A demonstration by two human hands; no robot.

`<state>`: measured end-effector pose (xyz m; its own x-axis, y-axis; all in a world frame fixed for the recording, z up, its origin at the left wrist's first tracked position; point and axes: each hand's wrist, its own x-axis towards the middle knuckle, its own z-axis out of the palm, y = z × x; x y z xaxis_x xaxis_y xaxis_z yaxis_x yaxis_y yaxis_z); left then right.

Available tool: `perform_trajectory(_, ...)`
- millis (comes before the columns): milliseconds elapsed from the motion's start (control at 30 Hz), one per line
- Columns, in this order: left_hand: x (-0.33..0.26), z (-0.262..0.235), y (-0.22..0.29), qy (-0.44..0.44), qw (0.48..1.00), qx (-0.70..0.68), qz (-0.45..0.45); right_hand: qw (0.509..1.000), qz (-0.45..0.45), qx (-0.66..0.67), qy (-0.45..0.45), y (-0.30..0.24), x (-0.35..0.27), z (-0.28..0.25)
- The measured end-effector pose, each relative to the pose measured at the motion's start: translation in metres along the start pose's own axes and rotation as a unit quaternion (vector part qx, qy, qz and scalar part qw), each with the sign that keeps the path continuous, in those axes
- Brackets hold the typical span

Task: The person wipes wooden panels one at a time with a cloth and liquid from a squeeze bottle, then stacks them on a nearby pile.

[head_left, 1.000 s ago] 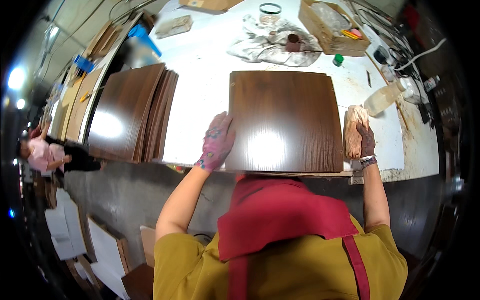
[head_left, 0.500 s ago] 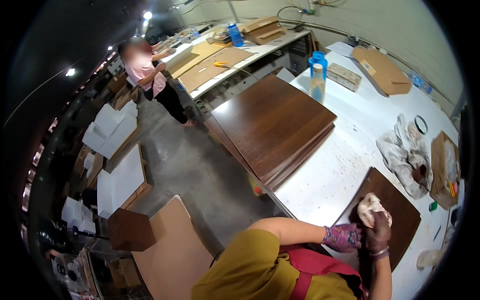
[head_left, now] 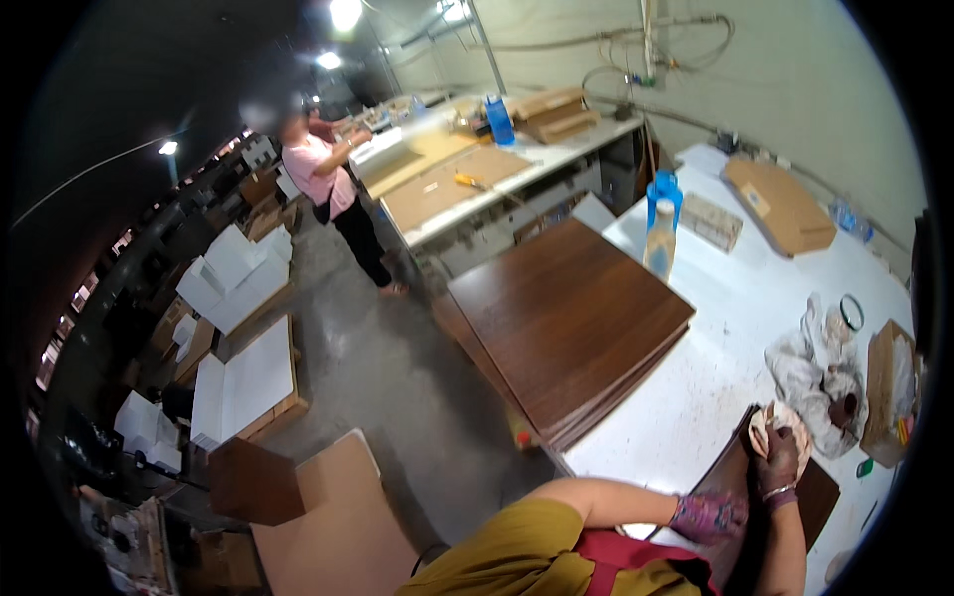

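Observation:
A dark brown wood-look panel [head_left: 821, 497] lies on the white worktable at the lower right. My right hand [head_left: 780, 467], in a dark brownish glove, is closed on a bunched cream cloth [head_left: 788, 429] at the panel's far edge. Beside it, over the panel's left part, is my left hand [head_left: 710, 518] in a purple patterned glove; its fingers are blurred. A stack of brown panels [head_left: 576, 318] with a smooth top stands to the left, reaching past the table's edge.
Near my right hand lie a crumpled whitish cloth [head_left: 795, 358] and an open cardboard box [head_left: 886, 382]. A blue bottle [head_left: 664, 189] stands behind the stack, beside a cloudy bottle [head_left: 660, 243]. A person in pink [head_left: 323, 174] works at another table. White boards [head_left: 260, 382] stand on the left floor.
The view has tilted, so the whole scene sits lower in the picture. My right hand has carried the cloth from the panel's middle to its far edge. My left hand stays over the panel.

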<state>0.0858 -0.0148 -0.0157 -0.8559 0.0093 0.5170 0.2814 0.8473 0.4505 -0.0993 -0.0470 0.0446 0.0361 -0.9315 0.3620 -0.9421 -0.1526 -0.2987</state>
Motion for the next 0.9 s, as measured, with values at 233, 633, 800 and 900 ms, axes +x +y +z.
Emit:
perform_trajectory(233,0.013,-0.056,0.024,-0.074,0.996,-0.003,-0.053,0.993,0.008,-0.025,0.118,-0.026,-0.006,0.059)
perform_trajectory(633,0.007,-0.024,0.0,-0.027,0.999,0.046,0.014,0.969,0.242,-0.044,-0.004,0.039,-0.021,-0.008)
perform_trajectory(800,0.017,-0.028,-0.003,-0.243,0.951,0.167,-0.089,0.992,0.121,-0.001,-0.017,-0.027,-0.025,0.011)
perform_trajectory(900,0.028,-0.053,0.011,-0.19,0.965,0.161,-0.083,0.911,0.405,-0.042,-0.056,0.072,-0.052,-0.023)
